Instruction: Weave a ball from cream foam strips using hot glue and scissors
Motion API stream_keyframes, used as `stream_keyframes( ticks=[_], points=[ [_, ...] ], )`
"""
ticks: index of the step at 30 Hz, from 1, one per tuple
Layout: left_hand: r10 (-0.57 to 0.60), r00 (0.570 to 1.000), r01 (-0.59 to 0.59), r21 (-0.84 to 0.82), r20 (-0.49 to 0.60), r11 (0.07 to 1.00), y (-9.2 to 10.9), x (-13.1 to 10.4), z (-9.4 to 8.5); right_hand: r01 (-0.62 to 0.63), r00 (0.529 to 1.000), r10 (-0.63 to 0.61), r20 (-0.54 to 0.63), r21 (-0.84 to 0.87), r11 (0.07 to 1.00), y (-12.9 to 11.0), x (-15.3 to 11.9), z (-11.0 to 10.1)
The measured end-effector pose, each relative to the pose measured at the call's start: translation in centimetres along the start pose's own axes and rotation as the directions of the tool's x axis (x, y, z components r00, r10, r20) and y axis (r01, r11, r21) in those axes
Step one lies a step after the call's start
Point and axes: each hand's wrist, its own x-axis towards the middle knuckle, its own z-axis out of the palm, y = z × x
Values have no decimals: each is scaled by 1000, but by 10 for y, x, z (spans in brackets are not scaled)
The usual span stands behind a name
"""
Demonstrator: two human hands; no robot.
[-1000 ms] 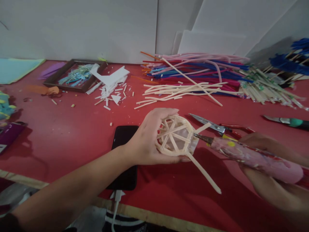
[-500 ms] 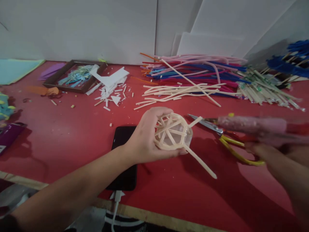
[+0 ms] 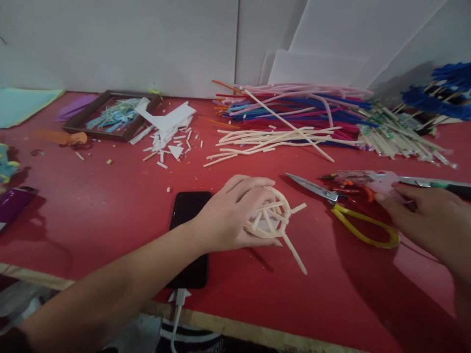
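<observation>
My left hand (image 3: 231,211) is wrapped around a small round openwork frame (image 3: 272,221) of cream stems. Two loose stem ends jut out of its right side, and my fingers hide part of its far side. At the right, my right hand (image 3: 429,211) has its fingers closed around the body of a pink hot glue gun (image 3: 384,182), whose nozzle points left. Just below the gun lie yellow-handled scissors (image 3: 333,197), blades toward the left. Something red-handled (image 3: 351,192) lies between gun and scissors, partly covered.
A black phone (image 3: 189,267) with a white cable lies under my left forearm. Behind are cream stems (image 3: 257,142), a heap of coloured fuzzy stems (image 3: 294,95) and wrapped sticks (image 3: 399,135). White scraps (image 3: 171,120) and a brown frame (image 3: 69,128) are at the back left.
My right hand has brought the glue gun away from the cream frame, down beside the scissors. My left hand has turned and lowered the frame slightly, its fingers now covering more of it.
</observation>
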Motion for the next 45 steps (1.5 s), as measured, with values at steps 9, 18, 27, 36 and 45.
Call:
stream_keyframes(
  ticks=[9,18,27,36,45],
  points=[
    [52,990,-37,112,-129,993,1,1,4,350,899,-433,-57,687,637,-93,-66,-23],
    [38,999,-38,5,-31,999,1,4,2,430,856,-509,-85,664,612,-115,-81,-19],
    [158,986,-156,31,-58,987,7,12,1,495,834,-521,-179,659,566,-119,-81,-24],
    [114,989,-109,57,-89,992,3,9,1,48,965,-254,65,908,416,-104,-73,-13],
    [109,989,-105,35,-105,994,5,10,-2,-223,926,-302,228,974,52,-111,-63,-13]
  ],
)
